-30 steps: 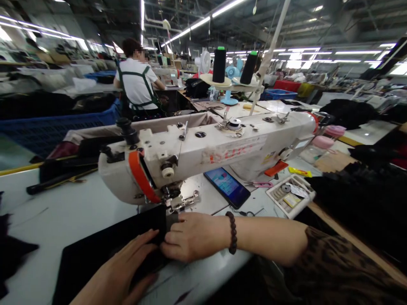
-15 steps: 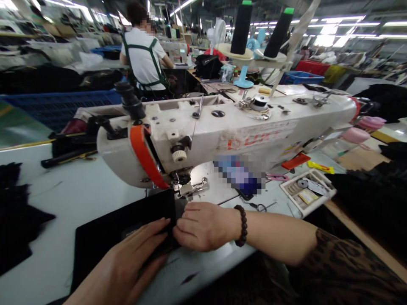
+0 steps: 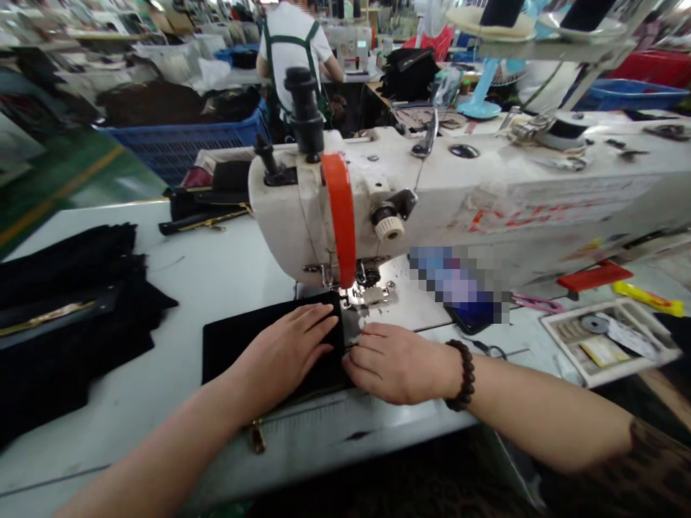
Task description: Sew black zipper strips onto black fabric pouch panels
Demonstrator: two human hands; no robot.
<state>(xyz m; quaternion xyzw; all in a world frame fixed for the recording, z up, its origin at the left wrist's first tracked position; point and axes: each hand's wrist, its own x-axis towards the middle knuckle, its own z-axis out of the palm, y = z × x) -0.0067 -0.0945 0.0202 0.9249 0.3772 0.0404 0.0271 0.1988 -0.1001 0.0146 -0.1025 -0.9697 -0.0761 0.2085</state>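
Observation:
A black fabric piece [image 3: 232, 345] lies on the pale table, its right edge by the presser foot [image 3: 372, 293] of a white sewing machine [image 3: 443, 194]. My left hand [image 3: 286, 352] rests flat on the fabric with its fingers stretched out. Close to the right edge of the fabric, my right hand [image 3: 402, 363] has its fingers curled together; their tips meet the fabric edge, and the grip itself is partly hidden. A gold zipper pull [image 3: 258, 437] hangs out below my left wrist.
Black fabric pieces [image 3: 102, 309] are piled at left. Behind the machine are a blue crate [image 3: 178, 144] and a seated person [image 3: 294, 43]. To the right lie a phone [image 3: 458, 291], small scissors [image 3: 489, 349], a red object [image 3: 594, 277] and a white tray [image 3: 572, 360].
The view has shifted left and down, so things appear farther right. My left hand now lies flatter on the fabric, and the zipper pull has come into view.

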